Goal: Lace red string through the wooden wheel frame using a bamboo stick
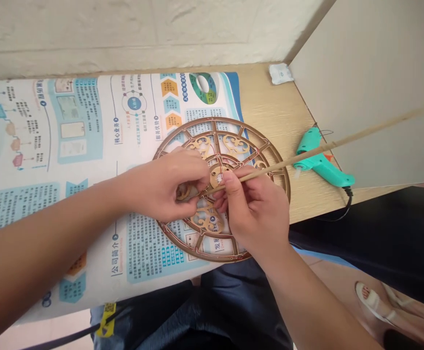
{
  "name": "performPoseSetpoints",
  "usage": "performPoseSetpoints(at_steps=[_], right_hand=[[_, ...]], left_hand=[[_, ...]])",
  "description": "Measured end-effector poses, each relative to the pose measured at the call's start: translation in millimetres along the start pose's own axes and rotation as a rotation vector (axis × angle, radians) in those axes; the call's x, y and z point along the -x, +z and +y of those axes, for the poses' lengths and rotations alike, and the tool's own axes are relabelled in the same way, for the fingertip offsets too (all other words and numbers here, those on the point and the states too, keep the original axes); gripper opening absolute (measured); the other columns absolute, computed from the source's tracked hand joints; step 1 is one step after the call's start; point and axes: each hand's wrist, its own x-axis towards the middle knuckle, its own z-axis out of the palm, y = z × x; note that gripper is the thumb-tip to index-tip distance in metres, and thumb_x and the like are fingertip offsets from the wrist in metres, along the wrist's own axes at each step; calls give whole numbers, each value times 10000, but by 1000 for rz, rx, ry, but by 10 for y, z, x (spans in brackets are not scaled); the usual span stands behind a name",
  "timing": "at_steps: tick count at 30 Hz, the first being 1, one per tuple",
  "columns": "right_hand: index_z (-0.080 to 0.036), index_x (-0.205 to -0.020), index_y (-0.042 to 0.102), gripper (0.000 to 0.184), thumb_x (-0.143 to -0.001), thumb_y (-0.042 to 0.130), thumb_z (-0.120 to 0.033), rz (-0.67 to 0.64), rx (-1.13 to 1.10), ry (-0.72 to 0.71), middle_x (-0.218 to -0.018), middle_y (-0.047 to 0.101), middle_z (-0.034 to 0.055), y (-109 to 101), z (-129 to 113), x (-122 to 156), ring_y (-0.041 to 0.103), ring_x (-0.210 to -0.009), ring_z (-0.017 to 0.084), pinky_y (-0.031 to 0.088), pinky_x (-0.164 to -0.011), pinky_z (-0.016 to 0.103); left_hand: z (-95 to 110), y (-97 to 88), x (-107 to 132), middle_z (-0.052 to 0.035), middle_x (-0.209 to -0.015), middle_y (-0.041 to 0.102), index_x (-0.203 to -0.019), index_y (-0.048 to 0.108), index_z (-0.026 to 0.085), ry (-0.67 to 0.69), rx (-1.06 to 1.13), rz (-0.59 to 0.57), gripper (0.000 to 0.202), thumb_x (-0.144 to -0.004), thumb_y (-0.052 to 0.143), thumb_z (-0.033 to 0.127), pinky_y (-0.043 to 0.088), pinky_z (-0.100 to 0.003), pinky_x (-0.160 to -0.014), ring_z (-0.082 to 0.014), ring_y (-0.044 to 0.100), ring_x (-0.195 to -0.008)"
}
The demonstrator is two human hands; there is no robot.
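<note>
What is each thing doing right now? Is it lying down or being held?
wooden disc, lying flat on the poster.
poster, spread out, front edge hanging off the table.
left hand, fingers curled at the disc's middle.
right hand, pinching the stick.
stick, held slanting, tip at the disc's middle.
glue gun, lying on its side, cord attached, untouched.
white packet, lying in the table corner.

Both forearms reach forward, left hand (164, 187) and right hand (257, 211) touching, each grip pinched closed.
</note>
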Motion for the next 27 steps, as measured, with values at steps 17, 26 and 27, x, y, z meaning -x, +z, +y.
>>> performPoseSetpoints(at_steps=[17,26,27], right_hand=[[-238,-876,647,252,-1079,624,-386,-29,-141,81,-666,694,-13,-20,8,-20,727,-579,161,567,-512,275],[-227,-890,637,228,-1081,626,-350,-12,-120,36,-655,688,-20,-12,20,-23,694,-537,143,561,-515,269],[-222,-881,636,233,-1081,628,-342,-12,-112,25,-663,696,-16,-12,22,-22,693,-538,140,559,-518,268]], left_hand=[[2,-17,-18,-29,-974,597,-904,575,202,36,-55,-49,81,-928,628,145,404,-331,-900,-179,571,-942],[-17,1,2,-32,-1025,614,-894,606,188,70,-60,-11,90,-957,654,148,429,-327,-956,-168,595,-993],[-21,4,6,-32,-1027,615,-902,620,187,74,-58,-9,79,-959,654,144,431,-326,-966,-167,596,-998]])
